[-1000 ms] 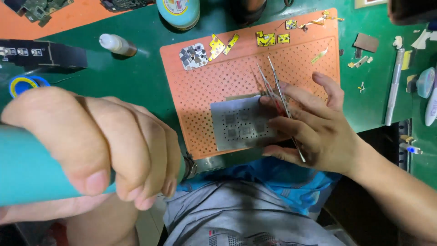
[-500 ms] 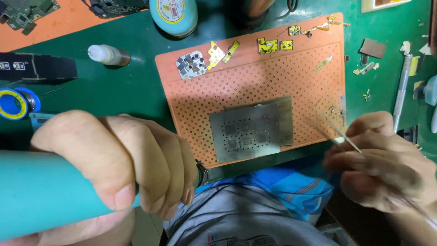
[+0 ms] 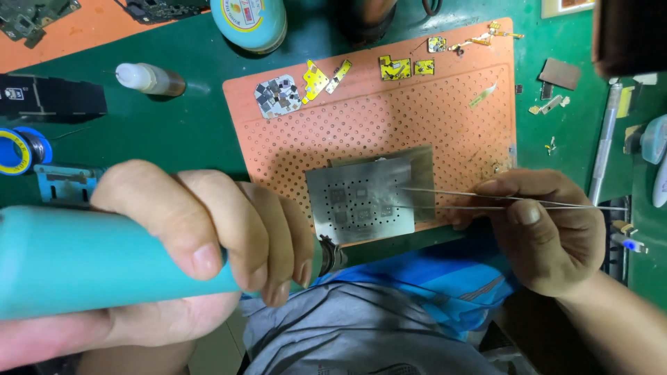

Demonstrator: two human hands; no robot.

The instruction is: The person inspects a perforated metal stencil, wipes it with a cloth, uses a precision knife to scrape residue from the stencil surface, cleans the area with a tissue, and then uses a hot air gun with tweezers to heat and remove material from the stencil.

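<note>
My left hand grips a thick teal tool handle whose metal nozzle ends at the near left corner of a grey metal stencil plate. The plate lies on an orange perforated mat. My right hand holds thin metal tweezers pointing left, their tips resting on the plate's right part, by its small cut-out patterns.
Small yellow and silver shield parts lie along the mat's far edge. A small bottle, a round teal tin, a solder reel and a black box sit on the green mat. Loose metal bits lie right.
My right hand left the stencil, drew back to the right, and now holds the tweezers level with their tips on the plate. The teal tool stayed at the plate's near corner.
</note>
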